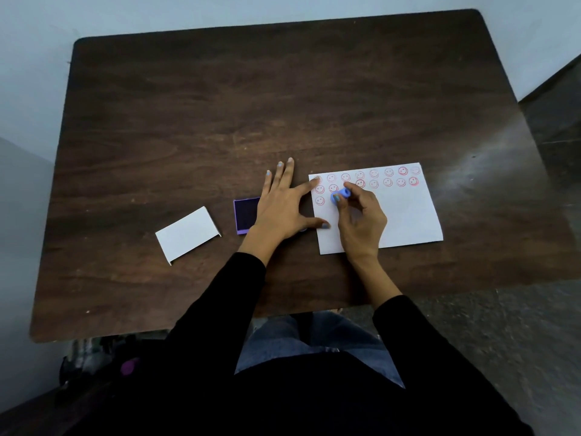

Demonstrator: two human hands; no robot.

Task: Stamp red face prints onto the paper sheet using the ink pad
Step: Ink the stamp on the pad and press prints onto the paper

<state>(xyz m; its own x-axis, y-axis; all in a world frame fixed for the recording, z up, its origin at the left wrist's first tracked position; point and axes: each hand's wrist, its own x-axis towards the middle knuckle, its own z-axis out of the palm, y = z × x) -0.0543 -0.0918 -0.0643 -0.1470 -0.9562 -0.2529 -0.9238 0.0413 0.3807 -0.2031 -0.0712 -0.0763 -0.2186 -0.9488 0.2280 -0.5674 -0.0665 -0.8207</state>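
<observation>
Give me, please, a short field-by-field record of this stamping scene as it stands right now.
surface: dark wooden table
paper sheet: two full rows of red face prints, a third begun at its left
right hand: holds blue stamp on the third row
left hand: flat, fingers on the sheet's left edge
ink pad: purple, open, partly under left hand
white lid: left of pad

Blue stamp on white sheet; purple ink pad left.
</observation>
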